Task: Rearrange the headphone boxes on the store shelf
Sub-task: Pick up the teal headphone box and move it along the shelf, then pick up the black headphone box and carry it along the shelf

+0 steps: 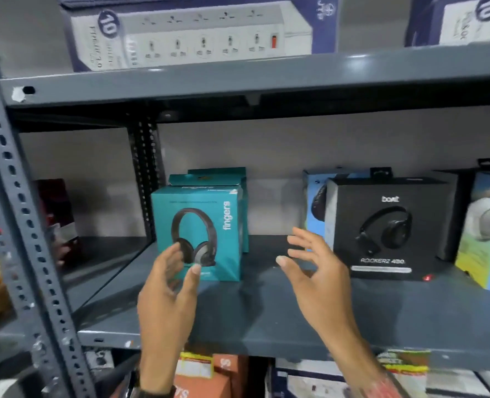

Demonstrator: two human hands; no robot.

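Grey metal shelf [266, 320] in a store, teal headphone box [200, 234] standing upright toward its left, black headphone box [387, 228] off right. Left hand [169, 285] hovers right in front of the teal one, fingers loosely spread, gripping nothing; right hand [315, 268] wide open between the boxes.

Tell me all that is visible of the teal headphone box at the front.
The teal headphone box is cardboard, printed with black headphones and the word "fingers" up its right side. It stands upright on the grey shelf, top flap slightly lifted, another teal box behind it. The left hand is open before its lower front; contact is unclear.
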